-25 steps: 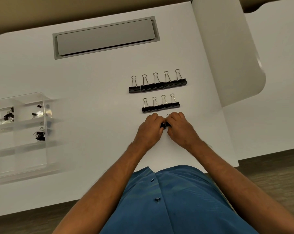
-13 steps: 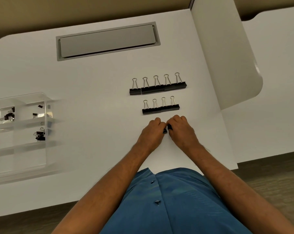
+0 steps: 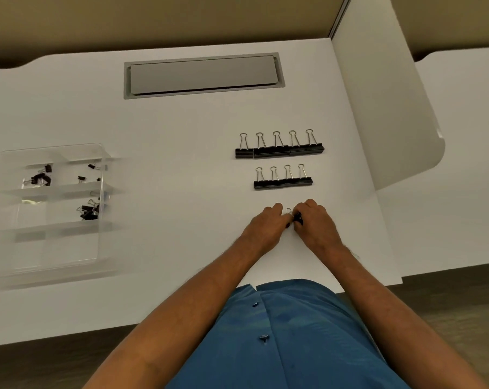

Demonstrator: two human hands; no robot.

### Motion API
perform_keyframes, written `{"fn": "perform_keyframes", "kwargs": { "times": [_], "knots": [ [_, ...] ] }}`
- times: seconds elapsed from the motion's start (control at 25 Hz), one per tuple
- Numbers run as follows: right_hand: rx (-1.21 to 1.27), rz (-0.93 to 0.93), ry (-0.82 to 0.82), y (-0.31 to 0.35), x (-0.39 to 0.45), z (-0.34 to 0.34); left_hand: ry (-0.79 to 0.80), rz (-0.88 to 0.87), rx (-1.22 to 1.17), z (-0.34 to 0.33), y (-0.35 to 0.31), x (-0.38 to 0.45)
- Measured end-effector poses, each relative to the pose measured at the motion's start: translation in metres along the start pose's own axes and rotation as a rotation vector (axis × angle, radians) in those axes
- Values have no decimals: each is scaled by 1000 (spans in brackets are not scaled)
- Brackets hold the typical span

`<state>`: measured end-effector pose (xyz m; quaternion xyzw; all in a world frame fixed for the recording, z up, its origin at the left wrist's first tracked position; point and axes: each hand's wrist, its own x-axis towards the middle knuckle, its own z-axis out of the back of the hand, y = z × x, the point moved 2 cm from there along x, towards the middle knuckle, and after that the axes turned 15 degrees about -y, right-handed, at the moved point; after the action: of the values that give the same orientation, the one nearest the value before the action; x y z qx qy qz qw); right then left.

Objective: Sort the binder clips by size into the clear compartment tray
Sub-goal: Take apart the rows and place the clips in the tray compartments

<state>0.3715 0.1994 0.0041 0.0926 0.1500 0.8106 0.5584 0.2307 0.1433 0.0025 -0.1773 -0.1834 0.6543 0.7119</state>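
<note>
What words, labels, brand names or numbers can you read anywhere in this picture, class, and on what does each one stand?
None: no readable text shows.
Binder clips in the two rows: plain black, no print visible.
Clear compartment tray: blurred, no label seen.
Grey panel in the white table: blank.
Blue shirt: buttons only, no logo.

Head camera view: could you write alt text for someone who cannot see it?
A person's left hand and right hand pinch small binder clips on a white desk, below two neat clip rows; a clear tray sits left.
</note>
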Motion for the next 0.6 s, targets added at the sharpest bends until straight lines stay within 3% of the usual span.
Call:
{"fn": "perform_keyframes", "kwargs": {
  "times": [0.28,0.6],
  "knots": [
    [16,-50,18,15,-13,-1,8,-31,31,7,18,-16],
    [253,26,29,110,-10,-13,-166,325,-258,90,104,-83]
  ]
}}
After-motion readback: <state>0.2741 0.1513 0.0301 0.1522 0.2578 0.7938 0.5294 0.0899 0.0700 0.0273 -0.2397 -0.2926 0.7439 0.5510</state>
